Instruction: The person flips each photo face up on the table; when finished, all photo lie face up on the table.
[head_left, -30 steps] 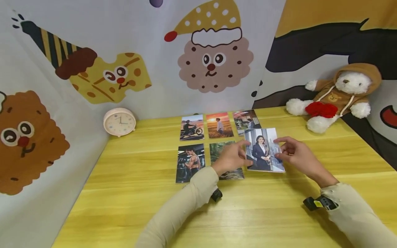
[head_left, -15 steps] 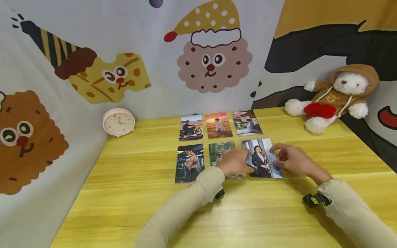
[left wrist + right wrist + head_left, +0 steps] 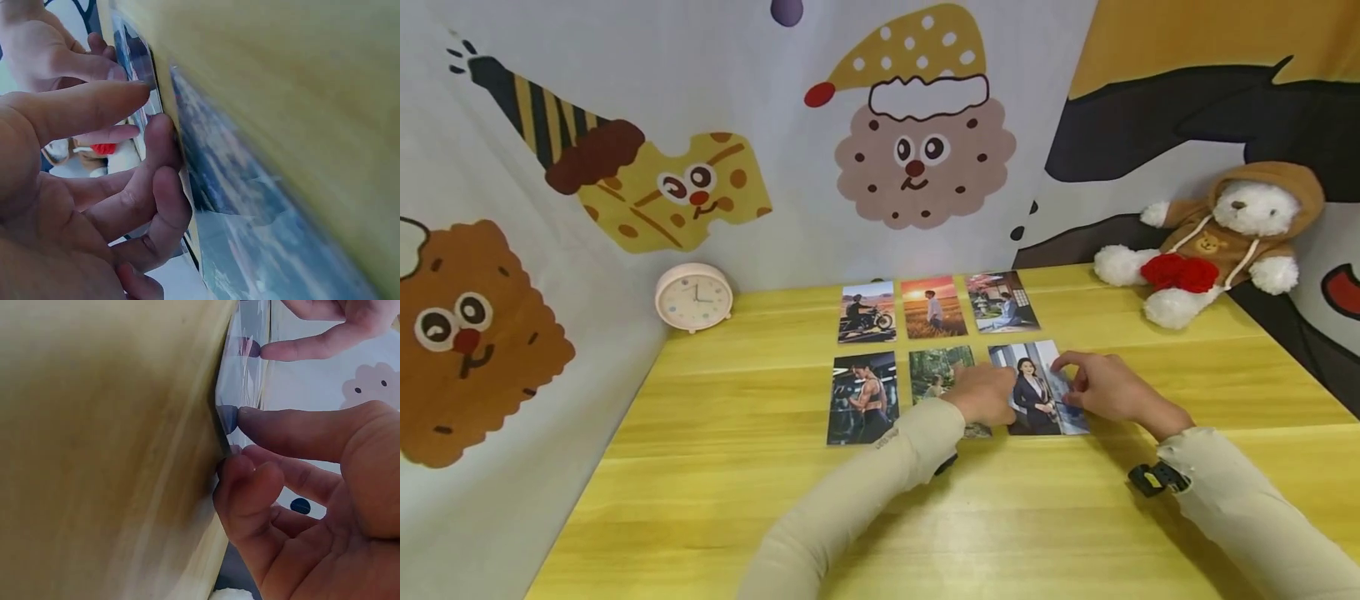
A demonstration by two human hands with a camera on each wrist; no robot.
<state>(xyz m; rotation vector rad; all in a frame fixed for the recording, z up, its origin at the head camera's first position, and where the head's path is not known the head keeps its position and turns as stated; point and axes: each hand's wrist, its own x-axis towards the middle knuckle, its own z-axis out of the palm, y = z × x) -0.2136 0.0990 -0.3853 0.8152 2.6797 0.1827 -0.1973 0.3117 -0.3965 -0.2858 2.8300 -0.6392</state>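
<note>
A glossy photo card point(image 3: 1033, 390) of a person in a dark suit lies at the right end of the front row. My left hand point(image 3: 985, 392) holds its left edge, with the thumb point(image 3: 119, 106) over the card and fingertips bent against the border. At the right edge, my right hand point(image 3: 1112, 387) pinches the card; the right wrist view has the thumb point(image 3: 300, 428) on the clear, shiny surface and the other fingers curled below. Partly under my left hand and sleeve is a forest photo point(image 3: 928, 375). A gym photo point(image 3: 865, 396) lies farther left.
Behind them sits a row of photos: a motorcycle point(image 3: 865, 312), a sunset field point(image 3: 934, 310) and a garden scene point(image 3: 1002, 302). A round clock point(image 3: 694, 300) stands at the table's back left. A plush bear point(image 3: 1213, 237) sits at the back right, near the cartoon-printed cloth point(image 3: 805, 208).
The suit photo has come down and toward me, from overlapping the garden photo into the front row. Both hands moved with it, and the left hand has shifted slightly right.
</note>
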